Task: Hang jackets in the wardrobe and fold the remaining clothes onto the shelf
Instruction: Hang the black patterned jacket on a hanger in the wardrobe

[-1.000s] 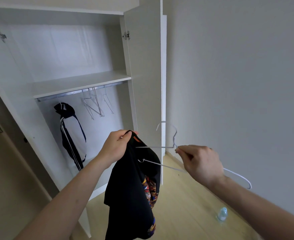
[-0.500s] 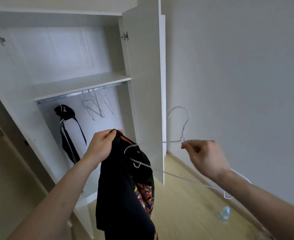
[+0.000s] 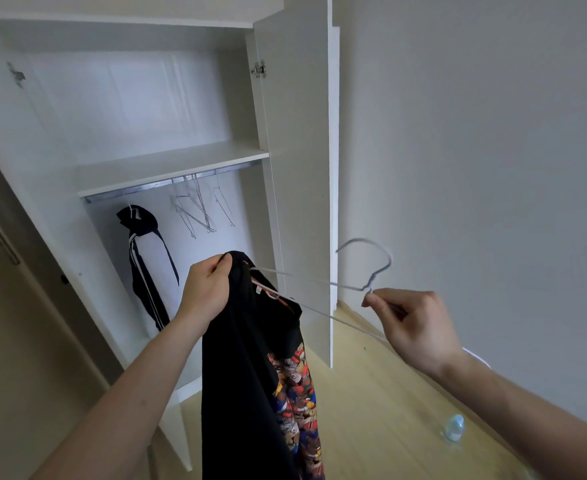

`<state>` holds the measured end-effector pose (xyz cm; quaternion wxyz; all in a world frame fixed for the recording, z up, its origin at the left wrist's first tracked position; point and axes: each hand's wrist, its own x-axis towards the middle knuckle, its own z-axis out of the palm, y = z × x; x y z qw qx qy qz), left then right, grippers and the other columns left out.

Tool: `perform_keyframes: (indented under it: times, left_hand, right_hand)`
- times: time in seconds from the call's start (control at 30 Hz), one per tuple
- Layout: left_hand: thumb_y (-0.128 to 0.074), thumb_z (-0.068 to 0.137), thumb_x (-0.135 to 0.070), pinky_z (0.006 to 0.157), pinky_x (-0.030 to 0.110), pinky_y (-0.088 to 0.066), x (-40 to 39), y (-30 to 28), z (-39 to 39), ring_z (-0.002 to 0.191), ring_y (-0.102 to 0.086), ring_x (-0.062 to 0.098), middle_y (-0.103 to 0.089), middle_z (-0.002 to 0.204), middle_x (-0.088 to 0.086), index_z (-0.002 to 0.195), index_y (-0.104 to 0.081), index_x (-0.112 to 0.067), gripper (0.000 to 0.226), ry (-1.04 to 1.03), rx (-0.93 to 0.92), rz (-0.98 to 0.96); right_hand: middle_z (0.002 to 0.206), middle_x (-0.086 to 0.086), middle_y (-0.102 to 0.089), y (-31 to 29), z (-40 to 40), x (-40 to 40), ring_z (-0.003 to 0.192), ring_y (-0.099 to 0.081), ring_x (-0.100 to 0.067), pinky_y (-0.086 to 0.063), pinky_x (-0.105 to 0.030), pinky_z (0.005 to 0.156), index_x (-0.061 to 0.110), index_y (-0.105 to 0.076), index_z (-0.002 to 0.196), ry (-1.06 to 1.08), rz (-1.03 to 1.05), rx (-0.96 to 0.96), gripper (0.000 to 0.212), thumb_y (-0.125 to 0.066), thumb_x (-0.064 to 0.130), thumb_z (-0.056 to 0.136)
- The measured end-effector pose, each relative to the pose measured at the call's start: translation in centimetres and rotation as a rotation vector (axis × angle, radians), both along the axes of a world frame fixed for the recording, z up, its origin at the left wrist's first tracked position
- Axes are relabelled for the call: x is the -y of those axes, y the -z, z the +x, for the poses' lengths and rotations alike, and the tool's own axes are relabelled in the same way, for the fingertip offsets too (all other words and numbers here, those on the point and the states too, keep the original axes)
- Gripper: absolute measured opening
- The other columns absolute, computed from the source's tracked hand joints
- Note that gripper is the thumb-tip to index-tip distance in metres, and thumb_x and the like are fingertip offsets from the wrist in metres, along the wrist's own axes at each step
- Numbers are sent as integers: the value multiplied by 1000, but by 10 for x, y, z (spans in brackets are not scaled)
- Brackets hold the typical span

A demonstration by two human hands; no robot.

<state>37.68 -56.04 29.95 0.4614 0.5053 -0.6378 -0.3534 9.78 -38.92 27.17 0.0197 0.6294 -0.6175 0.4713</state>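
We are standing before an open white wardrobe (image 3: 60,133), its white door (image 3: 299,168) swung out edge-on towards us, with a bare grey wall (image 3: 475,133) at the right and pale wooden floor (image 3: 371,410) lying open between them. Under the white wardrobe shelf (image 3: 167,166), a metal rail (image 3: 167,183) is carrying a dark jacket with white stripes (image 3: 146,265) at the left and several bare wire hangers (image 3: 198,209) further right, with free rail between them. We can read no writing anywhere. Our left hand (image 3: 205,292) is gripping the collar of a black jacket with a colourful patterned lining (image 3: 247,375), fingers clenched round the cloth. Our right hand (image 3: 413,323) is pinching a thin white wire hanger (image 3: 319,282) just below its hook, the hanger's far end reaching into the collar. A small pale blue bottle (image 3: 454,427) is standing on the floor near the wall.
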Motion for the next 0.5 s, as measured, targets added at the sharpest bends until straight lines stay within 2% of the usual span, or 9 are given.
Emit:
perform_keyframes:
  times: [0.1,0.17,0.27,0.37,0.47,0.5]
  left_hand:
    - [-46,106,-33,67,26,-47,3,-2,3,66,-61,9,-65,64,-11,77,-74,-31,40,-30,13,-7]
    - [-46,105,-33,66,31,-43,3,-1,4,63,-54,14,-55,60,-9,73,-68,-19,41,-36,25,-10]
    - [-46,106,-31,61,33,-36,-2,-1,0,56,-41,10,-42,55,-10,65,-53,-17,44,-37,91,-85]
    - [-44,106,-29,55,32,-28,-9,-7,-7,50,-31,9,-33,50,-10,66,-35,-15,44,-23,181,-209]
    - [-44,106,-30,53,30,-28,-15,-17,-13,51,-30,11,-33,52,-8,67,-38,-15,43,15,219,-306]
    - [-44,106,-30,54,31,-29,-17,-20,-15,52,-31,13,-33,53,-7,67,-42,-16,42,39,234,-331]
  right_hand:
    - [58,4,-45,-3,3,-5,49,-30,-8,-28,-16,48,23,-72,77,3,-113,51,30,-60,37,99]
    - [59,4,-44,-5,4,-7,49,-30,-8,-27,-13,48,23,-73,77,-15,-124,58,31,-58,40,99]
    - [55,0,-41,-5,4,-2,49,-29,-11,-26,-16,47,27,-74,79,-10,-51,49,27,-60,39,100]
    - [47,7,-41,0,3,3,47,-37,-13,-30,-17,47,33,-74,80,22,50,18,23,-62,32,99]
    - [45,10,-42,3,3,7,47,-39,-13,-30,-18,47,30,-76,82,4,149,8,23,-62,33,100]
    - [45,8,-40,3,4,8,47,-36,-14,-31,-23,49,30,-76,81,-9,177,8,24,-61,35,100]
